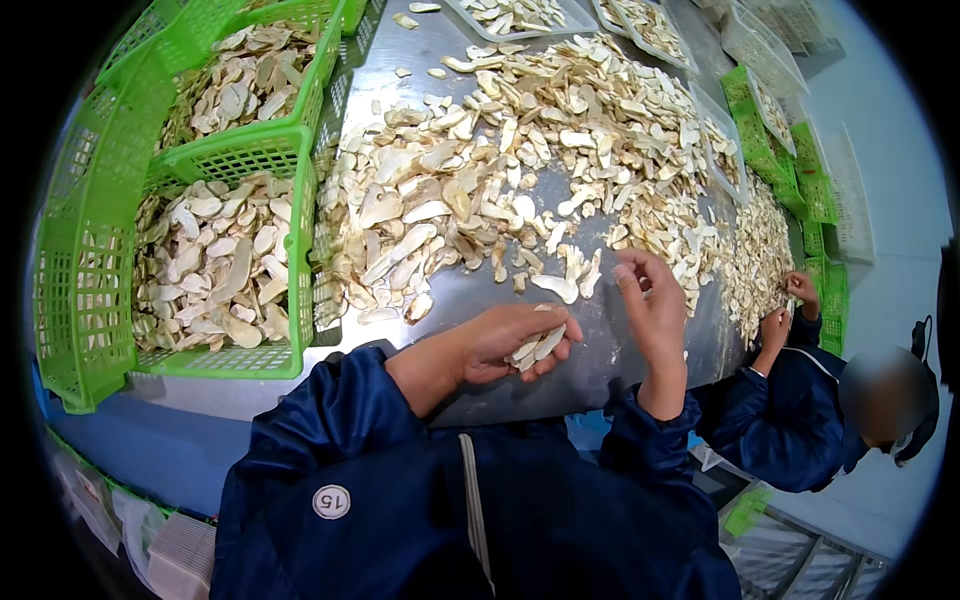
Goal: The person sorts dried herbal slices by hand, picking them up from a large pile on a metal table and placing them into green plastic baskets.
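Several pale dried mushroom slices point(541, 346) rest in my left hand point(495, 341), its fingers curled around them, just over the near part of the metal table. To the right, my right hand point(654, 296) is raised at the near edge of the spread slices point(660, 232), thumb and forefinger slightly apart, with no slice visible in it. Between the hands and a little farther off, a small cluster of loose slices point(570, 277) lies on the metal. A wide heap of cream and brown-edged slices point(442, 187) spreads beyond my left hand.
Green plastic baskets point(300, 247) holding slices stand at the left. Clear trays point(525, 30) with slices sit along the far side. On the right, a co-worker point(795, 420) in dark blue has both hands at another heap point(761, 262). More green baskets point(817, 180) line the far right.
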`<state>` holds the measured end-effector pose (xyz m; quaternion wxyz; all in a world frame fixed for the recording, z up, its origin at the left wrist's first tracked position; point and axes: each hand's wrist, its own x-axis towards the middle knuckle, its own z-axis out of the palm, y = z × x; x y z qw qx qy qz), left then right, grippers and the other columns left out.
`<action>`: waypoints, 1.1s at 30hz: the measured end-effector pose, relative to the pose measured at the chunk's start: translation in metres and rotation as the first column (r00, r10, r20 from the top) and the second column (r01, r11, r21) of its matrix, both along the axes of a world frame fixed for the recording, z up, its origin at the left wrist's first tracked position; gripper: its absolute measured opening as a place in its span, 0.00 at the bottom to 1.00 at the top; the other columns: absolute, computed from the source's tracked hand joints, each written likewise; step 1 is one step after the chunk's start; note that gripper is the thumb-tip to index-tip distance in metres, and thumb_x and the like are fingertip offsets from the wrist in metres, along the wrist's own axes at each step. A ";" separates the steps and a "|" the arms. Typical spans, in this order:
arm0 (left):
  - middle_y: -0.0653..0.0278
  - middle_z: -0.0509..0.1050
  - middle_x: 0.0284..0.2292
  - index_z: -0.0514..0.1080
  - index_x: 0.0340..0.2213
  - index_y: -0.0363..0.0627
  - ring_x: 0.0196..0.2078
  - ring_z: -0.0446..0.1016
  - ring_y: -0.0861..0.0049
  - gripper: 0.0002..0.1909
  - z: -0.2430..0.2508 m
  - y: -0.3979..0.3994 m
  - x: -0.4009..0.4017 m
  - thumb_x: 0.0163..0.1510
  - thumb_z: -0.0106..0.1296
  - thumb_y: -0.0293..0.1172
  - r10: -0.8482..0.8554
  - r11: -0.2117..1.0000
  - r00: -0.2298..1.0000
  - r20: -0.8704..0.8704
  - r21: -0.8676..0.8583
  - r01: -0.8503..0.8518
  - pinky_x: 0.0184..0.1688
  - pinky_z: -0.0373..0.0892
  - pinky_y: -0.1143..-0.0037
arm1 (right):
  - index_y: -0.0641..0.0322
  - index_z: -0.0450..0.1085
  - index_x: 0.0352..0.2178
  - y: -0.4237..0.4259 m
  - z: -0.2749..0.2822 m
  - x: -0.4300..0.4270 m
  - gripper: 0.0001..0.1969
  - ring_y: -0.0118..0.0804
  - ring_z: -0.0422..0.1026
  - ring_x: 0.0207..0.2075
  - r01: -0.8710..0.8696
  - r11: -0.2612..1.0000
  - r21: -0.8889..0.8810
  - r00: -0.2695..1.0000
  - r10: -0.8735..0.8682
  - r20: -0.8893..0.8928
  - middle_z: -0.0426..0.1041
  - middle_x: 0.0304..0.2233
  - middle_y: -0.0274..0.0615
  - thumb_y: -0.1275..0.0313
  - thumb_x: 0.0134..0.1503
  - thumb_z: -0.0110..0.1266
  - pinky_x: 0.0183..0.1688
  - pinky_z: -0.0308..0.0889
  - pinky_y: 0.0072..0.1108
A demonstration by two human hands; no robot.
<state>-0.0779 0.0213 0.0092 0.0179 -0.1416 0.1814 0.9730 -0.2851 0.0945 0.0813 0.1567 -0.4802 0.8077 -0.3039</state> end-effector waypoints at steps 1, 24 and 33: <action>0.65 0.74 0.30 0.70 0.42 0.39 0.22 0.70 0.82 0.20 0.000 0.000 0.000 0.68 0.40 0.45 -0.011 1.000 1.000 0.005 -0.004 0.011 0.18 0.65 0.81 | 0.62 0.75 0.40 0.001 -0.001 -0.002 0.10 0.41 0.75 0.35 -0.022 1.000 -0.011 0.999 0.022 -0.050 0.76 0.33 0.44 0.72 0.56 0.58 0.39 0.69 0.27; 0.57 0.76 0.39 0.65 0.55 0.40 0.35 0.80 0.70 0.34 0.010 -0.012 0.003 0.67 0.28 0.59 0.075 0.993 0.995 -0.064 0.100 -0.069 0.29 0.79 0.73 | 0.61 0.74 0.44 -0.002 0.016 0.011 0.16 0.38 0.74 0.41 -0.121 0.992 -0.025 0.992 0.122 0.044 0.75 0.42 0.43 0.70 0.53 0.61 0.40 0.69 0.27; 0.63 0.75 0.32 0.70 0.45 0.38 0.22 0.71 0.85 0.15 0.015 -0.004 0.008 0.64 0.50 0.38 -0.136 0.973 0.987 -0.091 -0.199 0.116 0.16 0.63 0.85 | 0.61 0.74 0.45 -0.030 -0.009 0.034 0.13 0.39 0.75 0.35 -0.348 0.937 -0.033 0.936 0.349 0.048 0.76 0.39 0.45 0.72 0.58 0.56 0.38 0.70 0.26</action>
